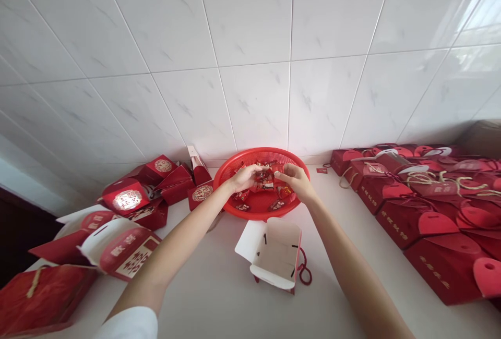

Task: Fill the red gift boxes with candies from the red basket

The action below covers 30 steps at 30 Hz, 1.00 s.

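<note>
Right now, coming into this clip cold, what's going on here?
A person's left hand and right hand hold red-wrapped packets above a round red plastic basket that contains more of them. An open white-lined gift box sits on the counter in front. Red gift boxes with rope handles are lined up to the right, and more red boxes lie to the left.

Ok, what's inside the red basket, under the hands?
Small red wrapped packets lie in the red basket. The left hand and right hand cover its middle, so whatever lies beneath them cannot be seen.
</note>
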Tool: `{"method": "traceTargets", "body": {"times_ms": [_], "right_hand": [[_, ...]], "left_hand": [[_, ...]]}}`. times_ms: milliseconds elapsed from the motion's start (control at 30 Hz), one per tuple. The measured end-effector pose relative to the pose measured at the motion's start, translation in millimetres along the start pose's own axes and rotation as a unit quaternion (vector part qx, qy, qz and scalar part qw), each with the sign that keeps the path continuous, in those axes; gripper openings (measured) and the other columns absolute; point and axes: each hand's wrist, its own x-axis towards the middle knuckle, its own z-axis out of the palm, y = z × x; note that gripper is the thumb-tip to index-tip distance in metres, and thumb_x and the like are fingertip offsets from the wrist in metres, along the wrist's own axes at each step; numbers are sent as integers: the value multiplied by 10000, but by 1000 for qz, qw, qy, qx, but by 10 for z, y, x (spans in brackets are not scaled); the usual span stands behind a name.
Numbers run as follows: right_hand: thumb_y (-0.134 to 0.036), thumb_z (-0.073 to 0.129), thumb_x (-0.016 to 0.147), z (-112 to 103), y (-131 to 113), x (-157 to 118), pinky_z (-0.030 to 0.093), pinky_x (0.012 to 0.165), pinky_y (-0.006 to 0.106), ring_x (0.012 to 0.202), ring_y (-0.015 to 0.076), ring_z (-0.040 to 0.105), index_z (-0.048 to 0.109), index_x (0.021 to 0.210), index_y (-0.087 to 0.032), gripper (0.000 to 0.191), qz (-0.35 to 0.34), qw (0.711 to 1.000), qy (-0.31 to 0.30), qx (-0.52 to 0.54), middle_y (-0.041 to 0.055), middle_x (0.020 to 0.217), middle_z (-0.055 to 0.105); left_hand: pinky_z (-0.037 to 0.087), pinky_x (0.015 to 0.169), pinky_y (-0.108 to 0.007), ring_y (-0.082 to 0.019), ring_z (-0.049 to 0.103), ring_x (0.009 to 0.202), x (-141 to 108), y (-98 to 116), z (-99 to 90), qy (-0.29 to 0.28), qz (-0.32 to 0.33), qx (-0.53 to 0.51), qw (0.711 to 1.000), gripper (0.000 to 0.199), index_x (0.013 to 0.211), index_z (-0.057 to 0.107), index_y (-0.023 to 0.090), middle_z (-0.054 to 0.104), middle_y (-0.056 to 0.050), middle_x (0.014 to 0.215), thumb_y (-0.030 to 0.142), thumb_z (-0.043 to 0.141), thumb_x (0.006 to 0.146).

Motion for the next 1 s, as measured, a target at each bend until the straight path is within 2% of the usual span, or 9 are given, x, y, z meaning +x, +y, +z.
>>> {"method": "traceTargets", "body": {"times_ms": [200,367,467,567,700,767,833,900,1000], "right_hand": [[-542,868,605,0,-39,-13,542,654,324,699,176,609,491,637,-218,498,36,999,-15,21,-21,679,604],[-548,905,539,3,-5,13,528,645,314,700,177,609,510,670,-219,530,18,999,20,26,-16,697,629],[-532,937,476,-4,0,25,500,597,282,655,160,598,532,727,-222,569,20,995,71,63,-40,659,609],[-533,916,543,-14,-18,12,494,588,277,655,158,609,592,752,-207,505,19,995,65,68,-17,695,645],[-505,872,638,-3,-25,1,550,716,319,768,191,663,665,784,-204,393,-16,993,73,87,25,822,716],[-478,874,627,4,-12,19,558,750,330,789,197,671,671,791,-213,372,-25,987,107,115,18,831,722],[-452,874,611,3,5,49,558,742,324,778,196,671,674,785,-216,355,-22,978,143,148,13,814,720],[-417,875,595,-6,23,82,555,725,313,769,191,668,682,776,-217,331,-17,967,175,183,12,810,722],[-375,883,557,-32,53,120,549,668,295,697,166,638,651,686,-220,308,-11,953,203,226,-1,736,697]], "left_hand": [[519,861,-325,-186,666,921,33,-21,-26,12,89,64,994,476,1134,722,171,741,-51,994,86,712,665],[512,923,-365,-192,671,962,67,20,69,63,147,89,983,431,1072,704,162,730,-55,1002,150,814,655],[513,911,-373,-185,675,916,88,78,171,52,154,88,983,454,1070,703,160,736,-56,964,211,857,646],[510,901,-368,-185,684,885,120,154,234,33,152,90,984,482,1056,717,152,745,-60,930,270,887,620],[516,905,-374,-220,701,951,227,231,187,28,143,127,981,425,1118,709,134,758,-116,1021,406,740,792],[526,898,-369,-233,700,1000,322,227,132,49,135,232,962,395,1162,692,136,750,-135,1087,411,588,898],[525,902,-365,-248,695,1026,438,183,82,68,119,342,930,338,1119,710,148,748,-129,1102,360,563,900],[494,958,-366,-281,659,1112,557,107,43,78,106,405,905,270,1041,735,168,738,-117,1137,293,646,819],[415,1051,-367,-331,518,1304,695,-18,-1,85,89,460,879,373,1059,733,192,676,-117,1297,231,742,688]]}}
